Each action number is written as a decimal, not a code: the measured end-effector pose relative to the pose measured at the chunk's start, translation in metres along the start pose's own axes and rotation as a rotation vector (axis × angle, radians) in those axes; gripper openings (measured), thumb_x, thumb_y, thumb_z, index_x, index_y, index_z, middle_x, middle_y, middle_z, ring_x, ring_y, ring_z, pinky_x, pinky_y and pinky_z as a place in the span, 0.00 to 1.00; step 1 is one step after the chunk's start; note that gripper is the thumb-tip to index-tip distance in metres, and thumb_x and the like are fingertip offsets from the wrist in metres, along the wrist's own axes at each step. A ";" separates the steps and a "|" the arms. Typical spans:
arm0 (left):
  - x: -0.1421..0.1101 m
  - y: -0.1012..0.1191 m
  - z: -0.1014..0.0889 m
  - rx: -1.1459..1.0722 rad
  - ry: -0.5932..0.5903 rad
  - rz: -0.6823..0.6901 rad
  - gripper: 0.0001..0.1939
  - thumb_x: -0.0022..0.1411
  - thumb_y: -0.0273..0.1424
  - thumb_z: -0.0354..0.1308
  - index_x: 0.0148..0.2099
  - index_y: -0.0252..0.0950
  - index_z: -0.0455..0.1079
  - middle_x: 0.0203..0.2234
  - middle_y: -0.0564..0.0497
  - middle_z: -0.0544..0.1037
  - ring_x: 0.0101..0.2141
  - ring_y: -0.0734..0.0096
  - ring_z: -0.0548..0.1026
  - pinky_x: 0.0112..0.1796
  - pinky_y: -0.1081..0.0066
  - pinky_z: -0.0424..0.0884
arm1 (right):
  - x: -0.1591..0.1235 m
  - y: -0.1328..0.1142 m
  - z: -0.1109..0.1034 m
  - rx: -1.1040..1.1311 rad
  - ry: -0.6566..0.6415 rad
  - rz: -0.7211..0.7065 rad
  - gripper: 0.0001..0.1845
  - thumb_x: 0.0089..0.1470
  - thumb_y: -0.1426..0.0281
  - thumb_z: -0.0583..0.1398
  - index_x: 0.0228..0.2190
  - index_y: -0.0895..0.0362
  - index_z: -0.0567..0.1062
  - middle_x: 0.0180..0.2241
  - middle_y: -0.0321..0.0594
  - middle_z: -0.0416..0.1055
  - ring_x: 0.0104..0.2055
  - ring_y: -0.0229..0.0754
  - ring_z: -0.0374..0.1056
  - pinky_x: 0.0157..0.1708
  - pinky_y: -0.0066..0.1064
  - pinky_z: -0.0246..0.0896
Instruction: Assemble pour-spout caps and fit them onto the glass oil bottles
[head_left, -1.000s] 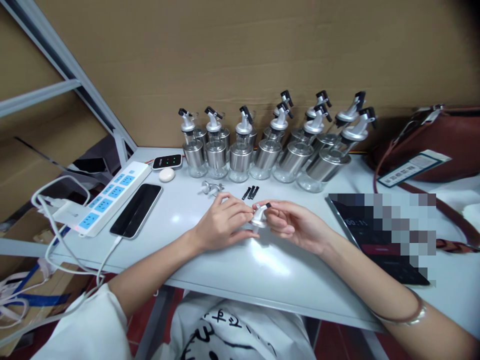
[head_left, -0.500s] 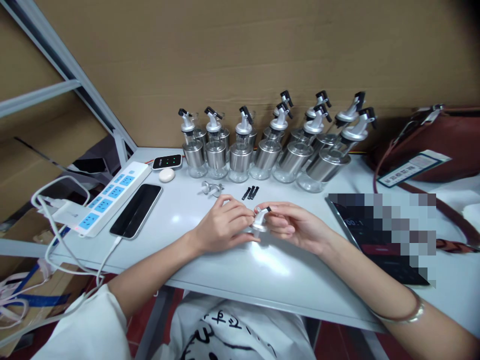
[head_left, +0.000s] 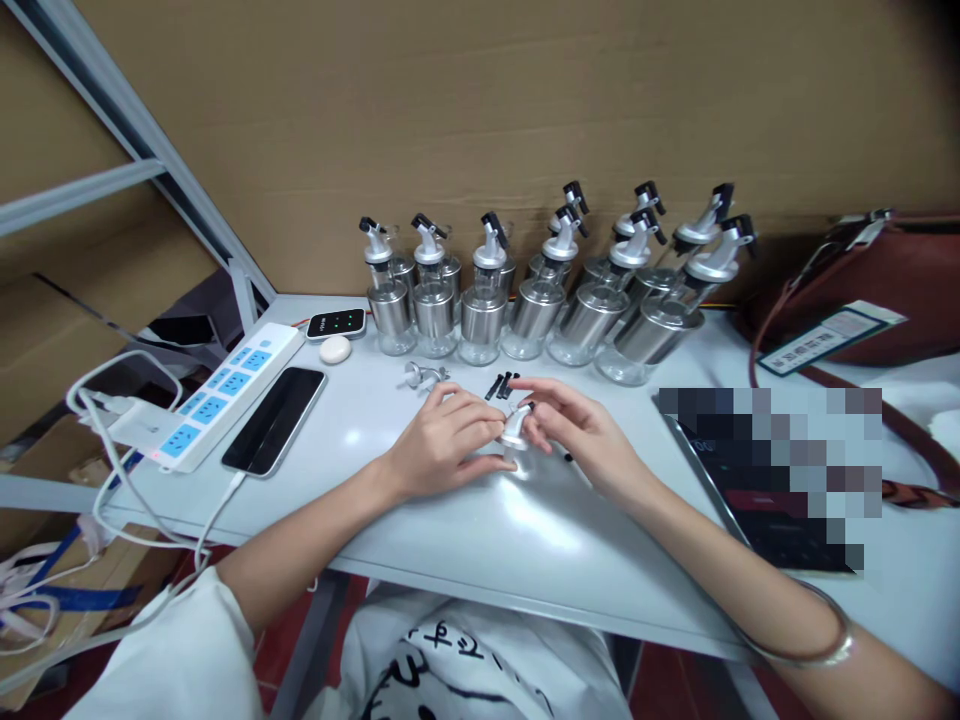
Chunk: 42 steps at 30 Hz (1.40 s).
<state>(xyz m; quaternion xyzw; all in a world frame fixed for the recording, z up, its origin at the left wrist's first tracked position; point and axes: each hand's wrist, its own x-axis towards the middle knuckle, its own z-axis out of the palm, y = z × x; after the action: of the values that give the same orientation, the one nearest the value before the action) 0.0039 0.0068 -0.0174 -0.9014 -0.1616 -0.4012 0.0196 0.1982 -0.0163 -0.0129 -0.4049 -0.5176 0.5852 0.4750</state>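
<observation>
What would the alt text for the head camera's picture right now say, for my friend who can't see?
A person's left hand holds a small silver pourer spout above a pale table, the right hand close beside it. Behind stand glass-and-steel bottles with similar spouts; a phone and power strip lie left, a reddish-brown bag right.

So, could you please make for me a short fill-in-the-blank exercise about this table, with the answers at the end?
1. The left hand holds a silver spout whose lever tip is ____ in colour.
2. The phone lies ____ the power strip and the left hand.
3. The arm wearing a metal bracelet is the ____ one.
4. The front row of bottles has ____ bottles.

Missing words: black; between; right; six.
</observation>
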 end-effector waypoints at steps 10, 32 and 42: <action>-0.003 -0.002 0.004 -0.006 -0.105 -0.024 0.14 0.65 0.42 0.52 0.38 0.35 0.66 0.34 0.49 0.79 0.36 0.69 0.73 0.42 0.65 0.62 | -0.001 0.004 0.004 -0.076 0.104 -0.084 0.15 0.40 0.64 0.69 0.32 0.56 0.77 0.23 0.34 0.72 0.25 0.36 0.67 0.27 0.29 0.63; 0.001 -0.015 -0.026 -0.097 -0.672 -0.379 0.04 0.47 0.27 0.56 0.30 0.35 0.66 0.31 0.51 0.72 0.40 0.62 0.69 0.54 0.49 0.46 | 0.003 -0.002 -0.002 -0.040 0.209 -0.062 0.16 0.38 0.62 0.70 0.26 0.57 0.74 0.19 0.34 0.73 0.22 0.37 0.69 0.26 0.30 0.65; -0.004 -0.016 -0.020 -0.053 -0.596 -0.331 0.09 0.62 0.32 0.54 0.30 0.34 0.66 0.29 0.53 0.71 0.37 0.67 0.68 0.52 0.53 0.49 | 0.004 0.002 -0.003 -0.006 0.212 -0.038 0.16 0.37 0.62 0.71 0.26 0.57 0.74 0.21 0.34 0.73 0.22 0.36 0.68 0.26 0.28 0.63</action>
<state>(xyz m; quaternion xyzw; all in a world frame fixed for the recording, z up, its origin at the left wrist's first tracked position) -0.0177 0.0175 -0.0077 -0.9408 -0.2939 -0.1217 -0.1173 0.1997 -0.0118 -0.0154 -0.4561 -0.4739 0.5283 0.5369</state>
